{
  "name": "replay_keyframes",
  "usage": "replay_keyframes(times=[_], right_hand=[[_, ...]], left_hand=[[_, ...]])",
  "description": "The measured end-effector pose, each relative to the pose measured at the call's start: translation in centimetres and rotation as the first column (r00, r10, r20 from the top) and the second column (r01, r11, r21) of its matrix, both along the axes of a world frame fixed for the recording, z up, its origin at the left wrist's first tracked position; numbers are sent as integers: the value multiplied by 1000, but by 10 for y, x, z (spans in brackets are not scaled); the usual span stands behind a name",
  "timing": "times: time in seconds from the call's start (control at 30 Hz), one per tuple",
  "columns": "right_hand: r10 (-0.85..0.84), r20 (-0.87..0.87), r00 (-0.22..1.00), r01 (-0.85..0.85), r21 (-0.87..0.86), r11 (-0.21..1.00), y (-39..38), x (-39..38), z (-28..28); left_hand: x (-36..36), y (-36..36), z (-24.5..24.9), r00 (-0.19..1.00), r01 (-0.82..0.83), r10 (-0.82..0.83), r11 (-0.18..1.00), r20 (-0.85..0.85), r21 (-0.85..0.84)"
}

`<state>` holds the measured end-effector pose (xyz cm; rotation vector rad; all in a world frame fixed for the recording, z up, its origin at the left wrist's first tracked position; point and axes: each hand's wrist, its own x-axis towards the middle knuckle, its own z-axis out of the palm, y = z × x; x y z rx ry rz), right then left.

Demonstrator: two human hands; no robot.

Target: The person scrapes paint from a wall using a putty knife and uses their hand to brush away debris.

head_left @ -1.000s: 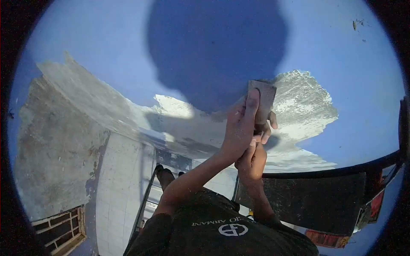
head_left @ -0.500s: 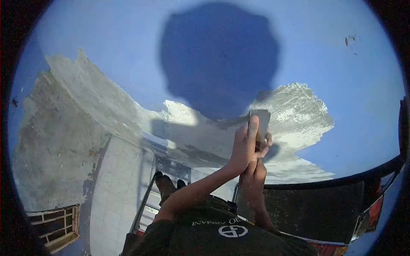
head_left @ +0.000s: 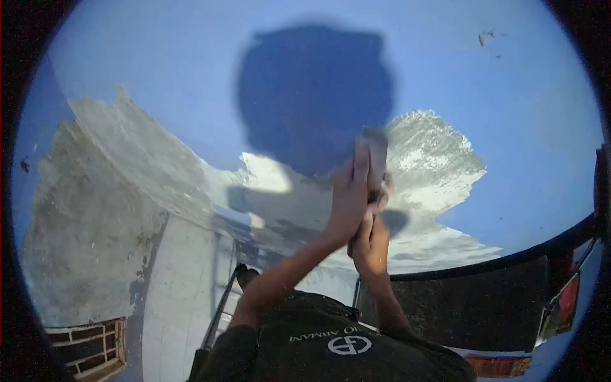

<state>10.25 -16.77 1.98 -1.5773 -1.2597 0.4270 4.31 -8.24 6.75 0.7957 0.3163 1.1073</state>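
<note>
The flat tool [head_left: 377,159] points toward twelve o'clock, lengthwise. Left grip [head_left: 349,202] clasps it; right grip [head_left: 371,248], hold unclear, sits at six.

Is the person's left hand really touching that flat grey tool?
Touching. In the head view, the left hand lays its thumb along the flat grey tool, fingertips showing past the opposite edge.
</note>
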Motion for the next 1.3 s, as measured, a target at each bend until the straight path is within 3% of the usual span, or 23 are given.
replay_keyframes(times=[0.07, 0.13, 0.23, 0.33, 0.4, 0.47, 0.5, 0.53, 0.6, 0.77, 0.83, 0.93, 0.97, 1.07, 1.13, 1.2, 1.23, 1.27, 1.3], right_hand=[[-15, 55, 998, 17, -37, 999, -16, 10, -25], [-35, 36, 999, 34, 6, 999, -11, 7, -10], [-45, 40, 998, 45, -1, 999, 12, -8, 30], [-49, 148, 988, 49, -1, 999, 3, -4, 16], [-53, 147, 988, 57, -18, 998, -9, 3, 5], [-25, 11, 1000, 27, -251, 968, -16, 6, 8], [-7, 27, 1000, 14, -294, 956, -19, 3, 21], [-9, 17, 1000, 13, -293, 956, -16, 3, 19], [-14, 111, 994, 21, -57, 998, -17, 4, 11], [-20, 129, 991, 25, -38, 999, -12, 8, 23], [-32, 152, 988, 32, 1, 999, -9, 5, 26], [62, 242, 968, -67, 13, 998, -6, 8, 24], [42, 188, 981, -41, -11, 999, -12, 10, 17], [85, 85, 993, -83, -36, 996, -10, 11, 25], [119, 4, 993, -119, -50, 992, -8, 7, 18], [57, 166, 985, -76, 112, 991, 7, 4, 1], [122, -7, 993, -122, -15, 992, 4, 6, 14], [120, -10, 993, -120, -2, 993, 5, 8, 12], [140, -40, 989, -141, -23, 990, -1, 9, 3]], left_hand=[[11, -11, -26, 998, 40, -38, 998, 43, -46], [11, -6, -15, 996, 72, -68, 994, 53, -79], [2, 5, 9, 999, 9, -9, 1000, 38, 19], [-4, 7, 12, 999, -14, 15, 999, -37, 35], [8, -6, -14, 994, 82, -74, 992, 78, -99], [12, -8, -17, 996, 42, -33, 994, 86, -99], [9, -11, -11, 997, 21, -13, 994, 73, -107], [9, -10, -8, 999, 3, 3, 994, 54, -106], [14, -12, -13, 998, 29, -22, 991, 58, -128], [19, -9, -10, 993, 102, -92, 984, 72, -147], [7, 2, 8, 991, -106, 100, 992, -84, -71], [3, 2, -5, 997, -52, 53, 999, -53, 11], [12, -3, -13, 997, -54, 46, 991, -67, -125], [27, -8, -16, 977, -199, 188, 975, -104, -102], [9, 2, 6, 986, -152, 145, 985, -86, -85], [0, 3, 12, 993, -101, 96, 993, -65, -65], [-1, 6, 7, 997, -71, 70, 997, -41, -32], [-1, 8, 0, 999, -39, 39, 999, -17, 3], [-2, 7, -13, 992, -76, 72, 996, -102, -41]])
